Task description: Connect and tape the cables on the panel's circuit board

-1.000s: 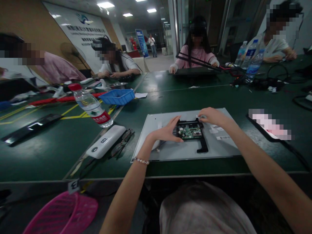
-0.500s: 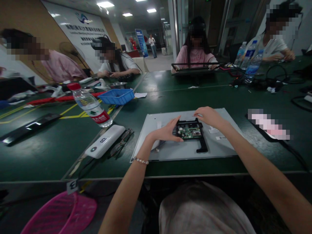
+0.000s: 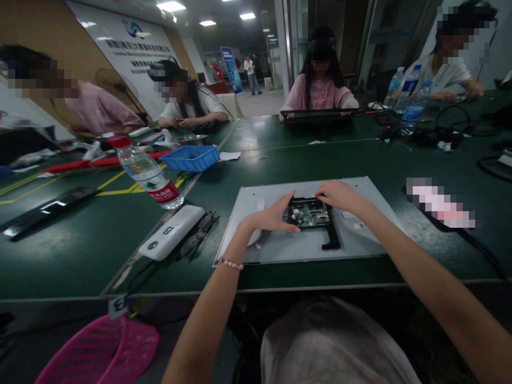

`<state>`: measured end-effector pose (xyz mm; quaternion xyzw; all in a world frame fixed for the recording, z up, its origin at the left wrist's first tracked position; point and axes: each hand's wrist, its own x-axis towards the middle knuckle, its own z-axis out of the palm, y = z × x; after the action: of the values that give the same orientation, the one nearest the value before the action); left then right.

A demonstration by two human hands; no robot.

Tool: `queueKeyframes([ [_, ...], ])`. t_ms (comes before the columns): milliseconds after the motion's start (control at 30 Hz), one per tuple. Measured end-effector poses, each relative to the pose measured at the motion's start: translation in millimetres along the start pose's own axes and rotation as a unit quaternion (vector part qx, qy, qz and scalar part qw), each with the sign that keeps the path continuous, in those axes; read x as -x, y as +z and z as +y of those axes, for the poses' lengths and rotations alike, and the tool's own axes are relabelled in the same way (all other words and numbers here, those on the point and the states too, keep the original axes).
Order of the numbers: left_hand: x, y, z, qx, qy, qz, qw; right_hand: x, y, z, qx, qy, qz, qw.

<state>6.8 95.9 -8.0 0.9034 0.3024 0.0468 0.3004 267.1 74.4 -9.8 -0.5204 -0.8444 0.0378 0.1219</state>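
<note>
A grey metal panel (image 3: 280, 245) lies flat on the green table (image 3: 80, 250) in front of me. On its middle sits a green circuit board (image 3: 311, 215) in a black frame (image 3: 330, 240). My left hand (image 3: 274, 216) rests against the frame's left edge, thumb along its front corner and fingers spread over the panel. My right hand (image 3: 338, 196) lies on the frame's far right corner, fingers curled down onto it. Whether the fingers pinch anything small is hidden.
A water bottle (image 3: 148, 176), a white power bank (image 3: 172, 232) and glasses (image 3: 198, 240) lie to the left. A blue tray (image 3: 191, 158) sits further back. A pink basket (image 3: 100, 352) is below the table edge. Other people work across the table, one holding a black frame (image 3: 324, 113).
My right hand has slid left and closer, from the panel's far edge onto the frame's far right corner. The left hand has stayed put. The person opposite has lowered a black frame.
</note>
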Motion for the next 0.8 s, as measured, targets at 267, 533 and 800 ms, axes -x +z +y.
queueKeyframes([
  [267, 0.0, 0.0, -0.2, 0.004, 0.0, -0.001, 1.0, 2.2, -3.4, -3.7, 0.01, 0.017, 0.035, 0.999],
  [533, 0.9, -1.0, 1.6, 0.005, -0.004, -0.001, 1.0, 2.1, -0.6, 2.5, -0.025, -0.002, 0.008, 1.0],
  [800, 0.8, -1.0, 2.5, 0.0, -0.006, -0.003, 1.0, 0.8, 0.5, -2.3, 0.014, 0.006, 0.011, 1.0],
])
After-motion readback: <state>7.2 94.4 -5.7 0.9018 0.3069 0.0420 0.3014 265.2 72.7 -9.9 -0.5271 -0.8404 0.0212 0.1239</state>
